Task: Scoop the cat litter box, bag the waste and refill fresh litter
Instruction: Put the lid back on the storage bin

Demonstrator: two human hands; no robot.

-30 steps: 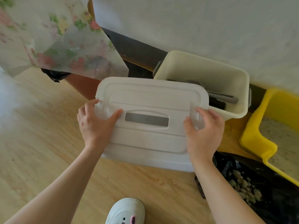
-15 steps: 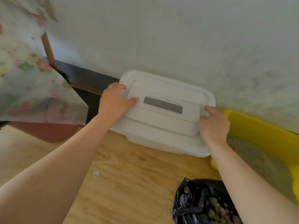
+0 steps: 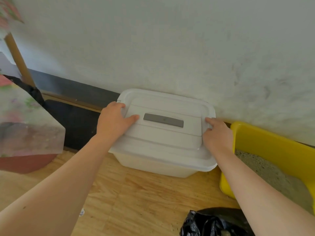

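At the left end of the lid (image 3: 163, 133): left hand (image 3: 113, 120) grips it, fingers curled over the far-left rim, thumb laid flat on top pointing at the grey handle plate (image 3: 163, 120). Right hand (image 3: 217, 135) is at the opposite end, index finger straight along the right rim, other fingers folded at the edge, thumb hidden, so I can't tell if it grips or only presses. Lid sits level on the white bin (image 3: 153, 165), covering it fully, rim overhanging on all visible sides. Bin stands on the wooden floor (image 3: 136, 201), back edge right up against the white wall (image 3: 170, 48). Just right of the bin: yellow litter box (image 3: 265, 142), also at the wall, with pale grainy litter (image 3: 265, 171) inside; the right forearm crosses its near corner. Black bag (image 3: 213, 223) lies on the floor at the bottom edge of the view, in front of the litter box, mouth open, contents too dim to make out. Left of the bin: dark baseboard (image 3: 76, 89) along the wall, then a floral cloth (image 3: 29, 126) hanging over something red-brown.
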